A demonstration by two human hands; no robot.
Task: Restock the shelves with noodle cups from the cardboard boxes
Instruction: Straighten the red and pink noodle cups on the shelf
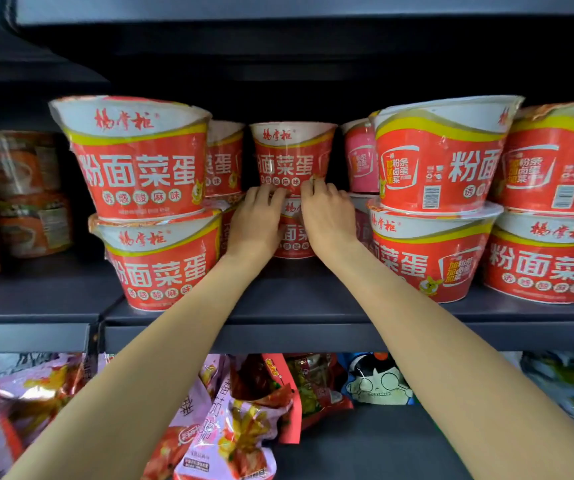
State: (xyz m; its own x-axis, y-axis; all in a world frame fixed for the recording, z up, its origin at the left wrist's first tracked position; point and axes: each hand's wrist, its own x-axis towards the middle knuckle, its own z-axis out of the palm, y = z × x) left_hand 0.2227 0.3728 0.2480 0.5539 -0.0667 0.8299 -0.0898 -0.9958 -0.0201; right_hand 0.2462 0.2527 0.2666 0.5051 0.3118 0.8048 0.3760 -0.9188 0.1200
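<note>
Hands meet at the back of the shelf (313,308): left hand (256,221) and right hand (327,216) both reach to the top cup (292,157), which stands on a lower cup (294,233) in the middle column, set back from the front stacks on either side. Fingers (271,194) of each hand are curled against the top cup's base, at the seam where it meets the lid below; how firmly they hold cannot be told.

Assessment: the cup is judged light, thin-walled and easily dented, with glossy shrink film that is likely slippery. The wide rim is the stiffest part; the tapered base gives little purchase. Holding low on both sides, or cradling under the rim, suits best. The stack is narrow-footed and may topple if nudged sideways.
</note>
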